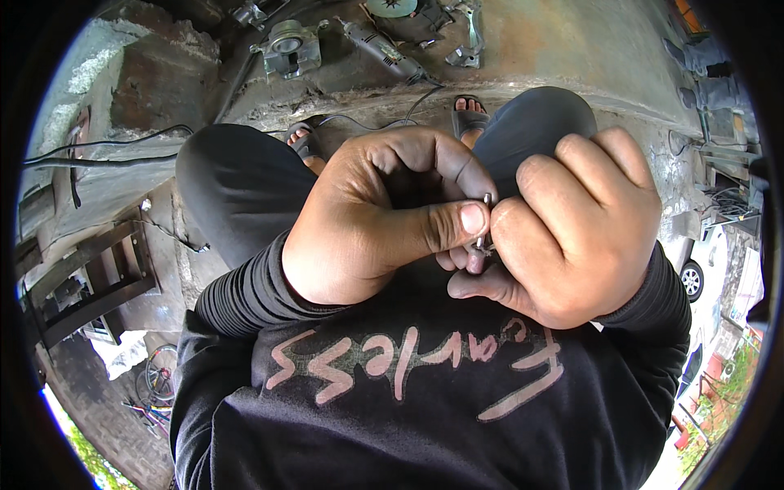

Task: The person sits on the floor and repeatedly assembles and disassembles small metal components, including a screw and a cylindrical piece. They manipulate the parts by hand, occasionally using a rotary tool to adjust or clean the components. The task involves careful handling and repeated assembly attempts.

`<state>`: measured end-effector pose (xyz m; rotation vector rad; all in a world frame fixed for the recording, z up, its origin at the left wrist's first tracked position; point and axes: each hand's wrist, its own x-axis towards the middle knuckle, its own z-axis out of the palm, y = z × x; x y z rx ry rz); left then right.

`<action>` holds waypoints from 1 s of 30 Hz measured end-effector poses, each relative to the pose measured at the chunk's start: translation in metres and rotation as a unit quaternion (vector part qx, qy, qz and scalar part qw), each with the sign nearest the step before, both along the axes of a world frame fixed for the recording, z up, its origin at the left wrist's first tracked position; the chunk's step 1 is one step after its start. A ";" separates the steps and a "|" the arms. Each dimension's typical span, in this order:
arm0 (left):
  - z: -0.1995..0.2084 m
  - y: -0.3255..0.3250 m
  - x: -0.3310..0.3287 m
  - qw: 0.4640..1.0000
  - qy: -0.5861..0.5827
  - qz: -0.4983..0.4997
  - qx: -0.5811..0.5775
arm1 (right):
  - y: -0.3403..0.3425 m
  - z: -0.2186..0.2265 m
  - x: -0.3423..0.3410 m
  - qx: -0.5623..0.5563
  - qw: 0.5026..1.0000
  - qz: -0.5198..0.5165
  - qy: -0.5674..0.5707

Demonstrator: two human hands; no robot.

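Both hands meet in front of my chest around a small, thin metal part, mostly hidden by the fingers. My left hand pinches it between thumb and index finger, and a short bright end sticks up past the thumbnail. My right hand is closed against the part's other side, its fingers curled and the thumb lower down. The exact kind of part cannot be made out.
On the concrete ledge beyond my feet lie a cast metal housing, a grey corded power tool, a round disc and a metal bracket. Black cables run at left. A dark metal frame stands lower left.
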<state>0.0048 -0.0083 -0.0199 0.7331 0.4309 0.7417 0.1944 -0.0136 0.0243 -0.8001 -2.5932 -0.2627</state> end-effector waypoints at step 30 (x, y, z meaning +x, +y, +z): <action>0.004 0.004 0.004 0.997 -0.019 -0.028 -0.067 | 0.009 -0.015 0.001 0.037 0.997 0.015 0.061</action>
